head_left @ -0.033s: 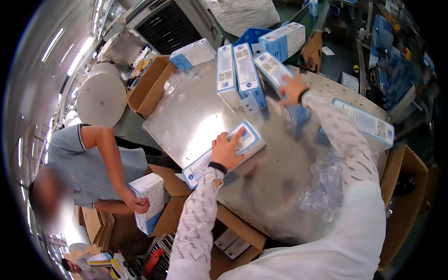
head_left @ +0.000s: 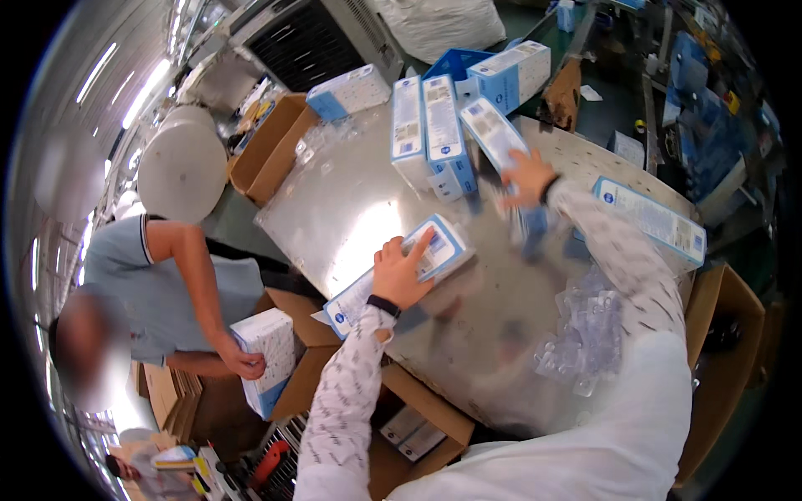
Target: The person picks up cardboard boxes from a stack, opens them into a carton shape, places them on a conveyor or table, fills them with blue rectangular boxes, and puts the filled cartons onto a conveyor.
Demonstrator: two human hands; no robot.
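At ten-thirty, the left hand [head_left: 401, 275] rests, fingers spread, on a long white-and-blue cardboard box [head_left: 444, 252] on the shiny metal table [head_left: 484, 359]; light, flat pressure should steady it undented. At twelve, the right hand [head_left: 528, 179] reaches over a similar slim carton's near end; whether its fingers grip, I cannot tell. Two white-and-blue cardboard packs [head_left: 443, 121] at eleven limit leftward room.

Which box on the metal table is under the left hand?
The box lying apart, toward the blue-shirted co-worker, with the left hand on its upper face. The other boxes sit along the far and right edges of the table.
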